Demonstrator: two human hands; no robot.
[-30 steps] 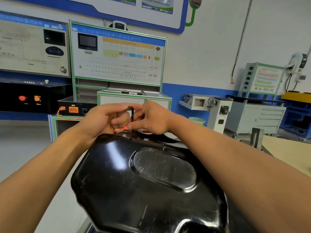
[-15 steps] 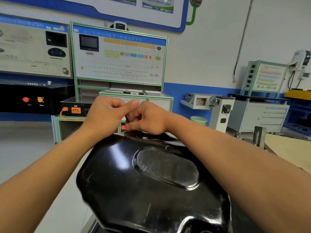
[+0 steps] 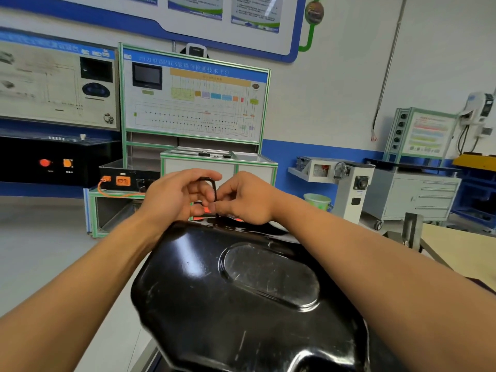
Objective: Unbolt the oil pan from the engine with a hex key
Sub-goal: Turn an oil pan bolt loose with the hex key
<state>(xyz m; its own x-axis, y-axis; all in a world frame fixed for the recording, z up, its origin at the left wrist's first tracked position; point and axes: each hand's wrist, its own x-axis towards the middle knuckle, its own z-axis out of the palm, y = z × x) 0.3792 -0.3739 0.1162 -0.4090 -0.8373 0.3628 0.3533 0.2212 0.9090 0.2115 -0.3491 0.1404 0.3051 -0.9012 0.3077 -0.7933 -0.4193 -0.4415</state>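
Note:
A glossy black oil pan (image 3: 241, 299) with an oval raised panel fills the lower middle of the head view. At its far edge stands a black L-shaped hex key (image 3: 214, 189), upright, its tip down at the pan's rim. My left hand (image 3: 174, 197) curls around the key's bent top arm. My right hand (image 3: 247, 200) pinches the lower shaft between thumb and fingers. The bolt under the key's tip is hidden by my fingers.
Behind the pan stand a green-framed training board (image 3: 193, 100), a black box with orange connectors (image 3: 126, 179) and a grey machine with a handwheel (image 3: 341, 173). A wooden tabletop (image 3: 461, 251) lies to the right, with a grey cabinet (image 3: 421, 200) beyond it.
My left hand's fingers have shifted on the key's top arm, so the key's bend shows again after being covered half a second ago. My right hand stays at the shaft.

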